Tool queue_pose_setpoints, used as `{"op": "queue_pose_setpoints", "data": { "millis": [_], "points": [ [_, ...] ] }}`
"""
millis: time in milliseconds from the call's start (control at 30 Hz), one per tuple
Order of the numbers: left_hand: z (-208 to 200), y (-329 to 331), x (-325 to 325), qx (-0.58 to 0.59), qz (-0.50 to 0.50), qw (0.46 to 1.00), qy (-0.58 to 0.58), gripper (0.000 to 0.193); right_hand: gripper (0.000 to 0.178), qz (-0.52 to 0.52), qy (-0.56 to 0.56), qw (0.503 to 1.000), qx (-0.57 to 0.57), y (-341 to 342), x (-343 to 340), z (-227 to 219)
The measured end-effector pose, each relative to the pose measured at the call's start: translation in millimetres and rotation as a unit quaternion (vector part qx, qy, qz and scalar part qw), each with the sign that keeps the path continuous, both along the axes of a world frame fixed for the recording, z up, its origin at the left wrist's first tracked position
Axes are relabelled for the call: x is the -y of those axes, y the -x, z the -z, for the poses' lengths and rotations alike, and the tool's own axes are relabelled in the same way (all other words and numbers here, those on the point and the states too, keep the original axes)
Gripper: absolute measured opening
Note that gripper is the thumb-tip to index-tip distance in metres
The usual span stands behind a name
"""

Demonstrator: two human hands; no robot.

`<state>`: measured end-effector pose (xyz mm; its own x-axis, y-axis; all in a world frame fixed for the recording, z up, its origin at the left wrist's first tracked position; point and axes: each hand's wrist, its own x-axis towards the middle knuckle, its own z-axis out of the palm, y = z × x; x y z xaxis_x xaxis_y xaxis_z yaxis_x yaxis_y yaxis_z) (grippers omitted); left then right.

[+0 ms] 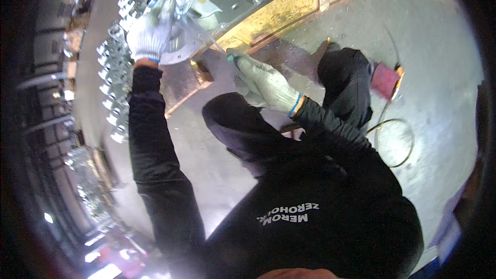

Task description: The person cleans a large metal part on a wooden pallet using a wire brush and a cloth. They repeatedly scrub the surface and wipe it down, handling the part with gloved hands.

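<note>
A large silvery metal casting (222,8) with holes and ribs lies at the top, against a wooden crate. My left hand (150,36), in a white knit glove, grips the casting's left edge; bright glare blurs its fingertips. My right hand (266,82), gloved alike, is closed round a slim hand tool (230,58). A bit of green shows where its handle leaves my fingers, and a thin straight shaft points up and left toward the casting. Most of the handle is hidden in the glove, and the exact kind of tool cannot be made out.
The yellowish wooden crate (305,2) runs along the upper middle. Rows of silvery metal parts (114,93) stand on the left. A wooden piece (201,72) lies below the casting. On the floor to the right are a reddish block-like thing (386,81) and a looped hose (412,144).
</note>
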<state>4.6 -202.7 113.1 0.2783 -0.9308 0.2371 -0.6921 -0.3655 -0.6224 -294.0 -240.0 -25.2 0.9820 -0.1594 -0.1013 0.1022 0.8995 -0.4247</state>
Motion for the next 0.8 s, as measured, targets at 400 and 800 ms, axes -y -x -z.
{"op": "queue_pose_setpoints", "data": {
  "millis": [400, 800],
  "points": [
    [-10.3, 23.7, 10.4, -0.208, -0.131, 0.956, 0.162, 0.076, 0.017, 0.010, -0.135, 0.991, -0.011, -49.6, 36.9, -24.0],
    [-14.5, 36.1, 9.5, -0.239, -0.094, 0.953, 0.159, 0.062, 0.023, 0.040, 0.303, 0.950, 0.063, -82.2, 86.5, -26.8]
  ]
}}
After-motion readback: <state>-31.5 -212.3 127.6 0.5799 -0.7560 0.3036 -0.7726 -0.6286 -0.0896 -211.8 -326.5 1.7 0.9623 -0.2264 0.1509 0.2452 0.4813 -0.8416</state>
